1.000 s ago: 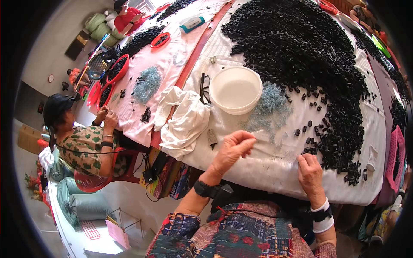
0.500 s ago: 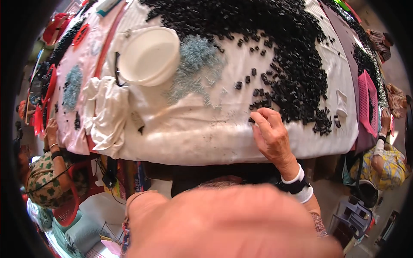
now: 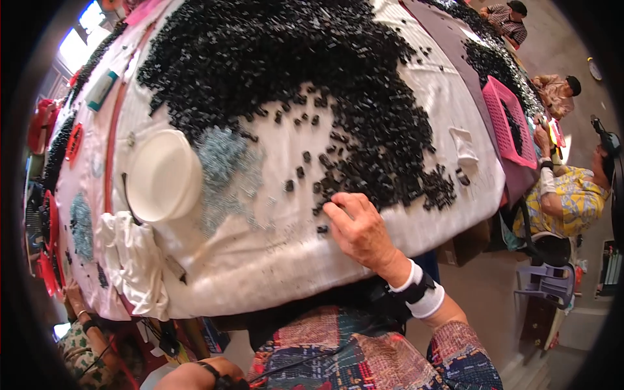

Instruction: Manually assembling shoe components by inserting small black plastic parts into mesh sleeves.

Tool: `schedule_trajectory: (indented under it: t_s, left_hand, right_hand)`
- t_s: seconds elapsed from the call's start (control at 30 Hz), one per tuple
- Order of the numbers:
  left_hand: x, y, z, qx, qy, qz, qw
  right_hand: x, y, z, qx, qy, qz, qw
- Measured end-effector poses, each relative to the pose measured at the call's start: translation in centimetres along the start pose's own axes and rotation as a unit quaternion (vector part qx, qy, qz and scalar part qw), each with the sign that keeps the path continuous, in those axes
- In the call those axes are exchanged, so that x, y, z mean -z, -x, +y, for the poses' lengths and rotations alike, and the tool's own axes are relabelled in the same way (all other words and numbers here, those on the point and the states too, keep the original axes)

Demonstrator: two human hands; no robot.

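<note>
My right hand (image 3: pixel 357 231), with a white wristband (image 3: pixel 422 299) and a black strap, rests at the near edge of a large spread of small black cylinder-shaped pieces (image 3: pixel 383 123). Its fingers are bent and pressed together at the pieces; what lies between the fingertips is hidden. One loose black piece (image 3: pixel 323 229) lies just left of the fingers. Of my left arm only bare skin shows at the lower edge, around a black band; my left hand (image 3: pixel 185 376) is partly cut off, its fingers unseen. A heap of tiny pale blue-grey pieces (image 3: pixel 221 156) lies left of the black ones.
A white plastic tub (image 3: pixel 162 175) stands on the white cloth. Near it lie a crumpled white cloth (image 3: pixel 130 260) and a pale tube (image 3: pixel 102 90). A pink basket (image 3: pixel 507 120) is at the right. Other people sit on both sides, one in a yellow patterned top (image 3: pixel 565 201).
My left hand, large and blurred before the camera earlier, has dropped to the lower left. The view has shifted and turned. My right hand stays bent at the edge of the black pieces.
</note>
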State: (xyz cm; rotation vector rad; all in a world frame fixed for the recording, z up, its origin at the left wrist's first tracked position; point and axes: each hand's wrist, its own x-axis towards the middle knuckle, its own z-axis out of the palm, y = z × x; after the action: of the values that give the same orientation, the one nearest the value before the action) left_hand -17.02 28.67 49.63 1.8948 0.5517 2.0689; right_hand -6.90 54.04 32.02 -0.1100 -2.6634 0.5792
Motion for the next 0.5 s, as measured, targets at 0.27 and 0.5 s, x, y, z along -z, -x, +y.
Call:
schedule_trajectory:
  t_s: [0.27, 0.5]
  left_hand:
    - [-0.6, 0.8, -6.7, 0.156, 0.02, 0.204, 0.966]
    - [-4.6, -0.8, -6.6, -0.023, 0.305, 0.211, 0.929]
  right_hand:
    - [-0.3, -2.4, 0.4, 0.017, 0.055, 0.015, 0.998]
    - [-1.2, -3.2, -1.2, 0.046, 0.046, -0.026, 0.998]
